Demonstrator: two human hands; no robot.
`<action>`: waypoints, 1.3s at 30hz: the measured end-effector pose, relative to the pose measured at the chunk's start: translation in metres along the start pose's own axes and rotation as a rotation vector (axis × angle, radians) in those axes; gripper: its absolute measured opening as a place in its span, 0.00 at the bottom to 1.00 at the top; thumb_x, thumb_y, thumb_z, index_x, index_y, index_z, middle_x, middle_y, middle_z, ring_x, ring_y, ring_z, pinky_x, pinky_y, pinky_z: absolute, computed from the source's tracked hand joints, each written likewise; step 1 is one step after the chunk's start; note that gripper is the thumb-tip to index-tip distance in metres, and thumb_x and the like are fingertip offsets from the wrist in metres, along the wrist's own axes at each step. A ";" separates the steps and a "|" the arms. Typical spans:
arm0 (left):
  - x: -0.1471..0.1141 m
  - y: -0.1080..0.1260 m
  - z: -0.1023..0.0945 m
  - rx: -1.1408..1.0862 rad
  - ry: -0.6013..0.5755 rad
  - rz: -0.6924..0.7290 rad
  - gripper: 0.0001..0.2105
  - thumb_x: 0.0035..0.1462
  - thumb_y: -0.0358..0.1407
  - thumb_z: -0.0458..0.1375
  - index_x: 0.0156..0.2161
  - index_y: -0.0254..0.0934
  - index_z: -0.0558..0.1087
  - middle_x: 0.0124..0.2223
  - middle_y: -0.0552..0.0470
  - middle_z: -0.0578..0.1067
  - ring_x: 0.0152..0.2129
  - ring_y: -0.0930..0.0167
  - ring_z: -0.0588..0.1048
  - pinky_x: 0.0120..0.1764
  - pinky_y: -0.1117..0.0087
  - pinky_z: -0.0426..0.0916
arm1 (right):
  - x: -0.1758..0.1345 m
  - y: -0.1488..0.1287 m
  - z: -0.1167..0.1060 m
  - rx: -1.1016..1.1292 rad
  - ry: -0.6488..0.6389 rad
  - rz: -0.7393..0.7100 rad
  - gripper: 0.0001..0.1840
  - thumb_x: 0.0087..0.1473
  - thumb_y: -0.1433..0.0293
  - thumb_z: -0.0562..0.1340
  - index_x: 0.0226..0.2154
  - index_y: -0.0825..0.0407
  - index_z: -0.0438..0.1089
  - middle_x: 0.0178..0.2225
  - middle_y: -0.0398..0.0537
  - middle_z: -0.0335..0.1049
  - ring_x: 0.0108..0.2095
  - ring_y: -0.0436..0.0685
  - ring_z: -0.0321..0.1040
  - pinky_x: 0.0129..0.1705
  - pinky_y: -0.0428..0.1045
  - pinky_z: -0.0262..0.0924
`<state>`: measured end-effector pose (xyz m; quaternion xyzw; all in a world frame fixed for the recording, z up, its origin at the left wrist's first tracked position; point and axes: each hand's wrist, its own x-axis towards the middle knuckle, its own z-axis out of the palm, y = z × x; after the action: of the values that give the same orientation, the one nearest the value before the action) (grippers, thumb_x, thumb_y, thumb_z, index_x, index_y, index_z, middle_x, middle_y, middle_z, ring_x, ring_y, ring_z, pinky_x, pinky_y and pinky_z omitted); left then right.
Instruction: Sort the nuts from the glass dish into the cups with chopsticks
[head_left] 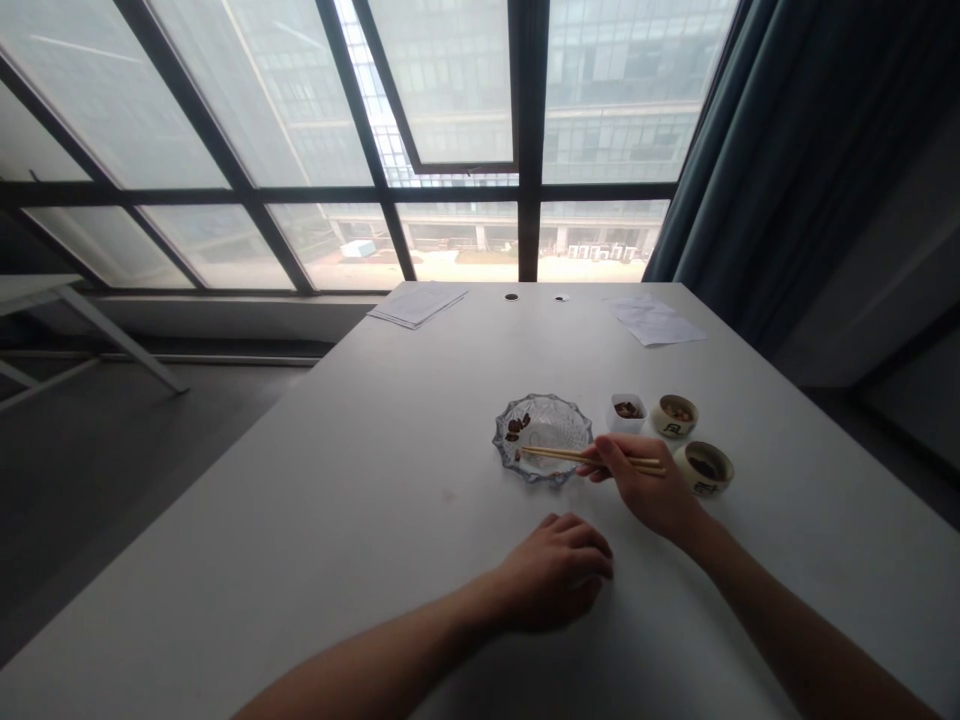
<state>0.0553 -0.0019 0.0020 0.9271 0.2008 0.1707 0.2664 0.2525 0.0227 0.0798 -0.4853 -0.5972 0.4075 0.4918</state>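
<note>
My right hand (pixel 646 487) is closed around a pair of wooden chopsticks (pixel 559 455), which point left over a clear glass dish (pixel 559 410) with a scalloped edge. Several dark brown dried pieces (pixel 514 427) lie at the dish's left side. A small piece (pixel 517 456) sits by the chopstick tips; whether they pinch it I cannot tell. My left hand (pixel 559 570) rests on the table in front of the dish, fingers curled in, with nothing seen in it. Beyond my right hand stand a small white cup (pixel 627 424) of brown pieces and two cream round pots (pixel 675 427) with dark characters.
The white table (pixel 337 500) reaches toward the windows. Paper sheets (pixel 418 304) lie at its far left corner and more papers (pixel 655 321) at the far right. Two round cable holes (pixel 511 297) are near the far edge. A dark curtain (pixel 757 170) hangs at right.
</note>
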 end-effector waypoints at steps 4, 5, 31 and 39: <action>0.000 0.000 0.000 -0.005 0.009 0.005 0.08 0.66 0.33 0.62 0.49 0.44 0.77 0.55 0.51 0.80 0.54 0.64 0.75 0.58 0.63 0.63 | -0.001 -0.001 0.000 -0.056 -0.031 -0.046 0.29 0.67 0.46 0.61 0.34 0.53 0.81 0.32 0.55 0.83 0.32 0.63 0.82 0.37 0.55 0.78; 0.000 0.000 0.000 -0.007 0.011 0.007 0.08 0.66 0.33 0.62 0.49 0.44 0.77 0.55 0.52 0.80 0.54 0.64 0.75 0.58 0.63 0.62 | -0.001 -0.002 0.000 -0.070 -0.042 -0.058 0.28 0.67 0.46 0.61 0.34 0.53 0.81 0.32 0.55 0.83 0.32 0.62 0.82 0.37 0.55 0.78; -0.001 -0.002 0.002 0.009 0.011 0.013 0.13 0.63 0.34 0.66 0.52 0.45 0.75 0.57 0.53 0.78 0.54 0.63 0.74 0.58 0.63 0.62 | -0.006 -0.009 0.005 -0.155 -0.089 -0.139 0.26 0.71 0.52 0.58 0.32 0.52 0.80 0.30 0.51 0.81 0.31 0.60 0.78 0.36 0.53 0.72; 0.000 -0.003 0.002 0.011 0.009 0.021 0.11 0.65 0.38 0.66 0.51 0.45 0.75 0.56 0.54 0.79 0.53 0.64 0.74 0.59 0.63 0.61 | -0.007 -0.005 0.007 -0.150 -0.096 -0.144 0.27 0.71 0.53 0.58 0.30 0.52 0.80 0.30 0.51 0.81 0.31 0.59 0.79 0.35 0.52 0.72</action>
<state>0.0553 -0.0008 -0.0011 0.9299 0.1932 0.1763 0.2584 0.2449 0.0150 0.0823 -0.4563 -0.6823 0.3479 0.4530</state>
